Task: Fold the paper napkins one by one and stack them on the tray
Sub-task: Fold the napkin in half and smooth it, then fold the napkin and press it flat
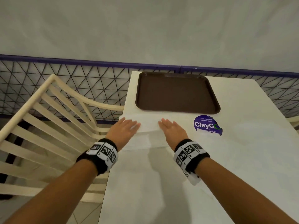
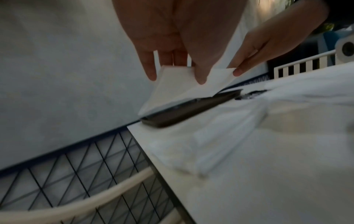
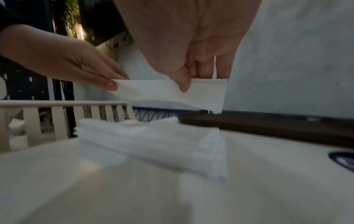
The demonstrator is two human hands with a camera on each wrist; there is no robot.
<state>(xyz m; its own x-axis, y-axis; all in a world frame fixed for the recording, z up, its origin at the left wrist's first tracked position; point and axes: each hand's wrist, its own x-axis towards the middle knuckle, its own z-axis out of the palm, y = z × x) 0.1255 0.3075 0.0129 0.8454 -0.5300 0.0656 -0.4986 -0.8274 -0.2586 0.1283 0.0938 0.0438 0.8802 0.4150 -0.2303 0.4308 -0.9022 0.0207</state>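
Note:
A single white paper napkin (image 1: 148, 125) is held up between both hands, just in front of the brown tray (image 1: 176, 92), which has nothing on it. My left hand (image 1: 127, 127) pinches the napkin's left end; the left wrist view shows the thumb under the napkin (image 2: 182, 86) and the fingers above it. My right hand (image 1: 169, 127) pinches the right end, thumb over the napkin (image 3: 168, 92). Beneath the lifted sheet a stack of unfolded napkins (image 3: 153, 139) lies on the white table (image 1: 242, 159). Both palms face down.
A cream slatted chair (image 1: 56, 110) stands close to the table's left edge. A black wire-mesh fence (image 1: 80, 81) with a purple top rail runs behind the table. A purple ClayGo sticker (image 1: 207, 125) lies right of my right hand.

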